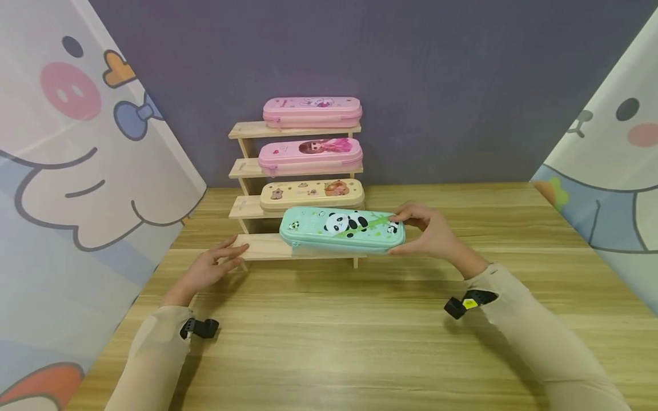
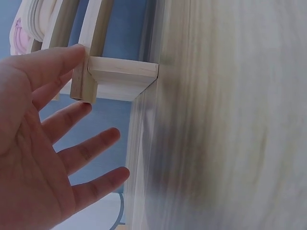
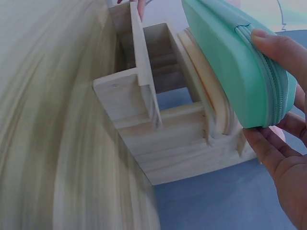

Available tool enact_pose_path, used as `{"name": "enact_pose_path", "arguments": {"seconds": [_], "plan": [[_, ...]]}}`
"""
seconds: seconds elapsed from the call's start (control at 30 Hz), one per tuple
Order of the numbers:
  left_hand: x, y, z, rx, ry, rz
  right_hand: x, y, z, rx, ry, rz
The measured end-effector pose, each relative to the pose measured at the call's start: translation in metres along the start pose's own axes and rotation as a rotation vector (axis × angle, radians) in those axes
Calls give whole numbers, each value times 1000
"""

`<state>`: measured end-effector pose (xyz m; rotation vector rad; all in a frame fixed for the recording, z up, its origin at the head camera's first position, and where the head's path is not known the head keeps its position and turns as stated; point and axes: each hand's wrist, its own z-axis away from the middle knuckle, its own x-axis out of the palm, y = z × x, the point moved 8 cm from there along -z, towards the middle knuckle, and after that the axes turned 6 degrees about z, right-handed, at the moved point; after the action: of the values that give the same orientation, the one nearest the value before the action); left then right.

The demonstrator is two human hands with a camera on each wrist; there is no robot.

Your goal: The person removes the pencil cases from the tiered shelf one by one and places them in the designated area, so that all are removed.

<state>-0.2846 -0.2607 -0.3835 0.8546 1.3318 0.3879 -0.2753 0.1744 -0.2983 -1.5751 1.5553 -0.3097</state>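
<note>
A mint-green pencil case (image 1: 341, 229) with panda pictures is held by its right end in my right hand (image 1: 429, 231). The thumb (image 3: 280, 48) lies along its zipper side, and the other fingers support the opposite side. It sits just above and in front of the lowest step of a wooden stepped rack (image 1: 259, 245); contact with that step cannot be made out. My left hand (image 1: 211, 265) touches the left end of this step, its fingers spread and fairly straight in the left wrist view.
On the higher steps lie a cream pencil case (image 1: 312, 194), a pink one with a doll picture (image 1: 311, 155) and another pink one (image 1: 312, 112) on top. A wooden table (image 1: 319, 337) bears the rack, before a grey wall (image 1: 452, 97). Cartoon-printed curtains (image 1: 67, 171) hang at both sides.
</note>
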Motion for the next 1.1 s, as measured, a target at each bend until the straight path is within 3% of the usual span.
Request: {"name": "enact_pose_path", "arguments": {"seconds": [0.47, 0.7, 1.1], "plan": [[-3, 0, -3, 3, 3, -7, -42, -18, 0, -149, 82, -122], [-1, 0, -3, 10, -4, -32, -64, -24, 6, -230, 183, -191], [-2, 2, -4, 8, -3, -33, -86, -24, 18, -237, 426, -206]]}}
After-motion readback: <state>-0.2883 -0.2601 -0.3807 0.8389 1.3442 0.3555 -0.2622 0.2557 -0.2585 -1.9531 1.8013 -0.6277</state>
